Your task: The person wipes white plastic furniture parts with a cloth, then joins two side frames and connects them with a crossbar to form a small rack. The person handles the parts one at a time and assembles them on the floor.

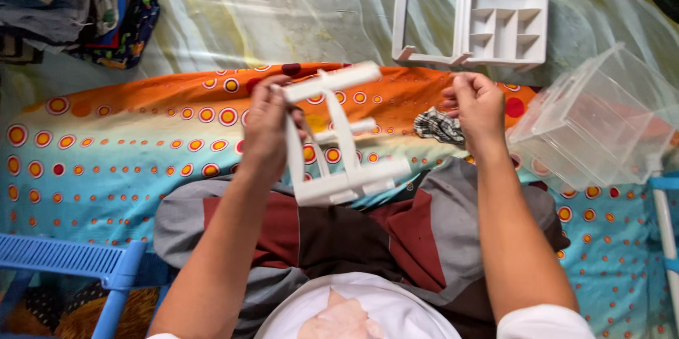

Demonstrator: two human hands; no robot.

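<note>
White plastic frame (339, 137) stands upright in my left hand (265, 134), gripped along its left side, long axis running away from me, while my right hand (477, 105) hovers pinched shut, apart.

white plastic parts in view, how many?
2: a white frame piece gripped in the left hand, and a white compartment tray lying on the floor sheet beyond. More may be hidden.
</note>
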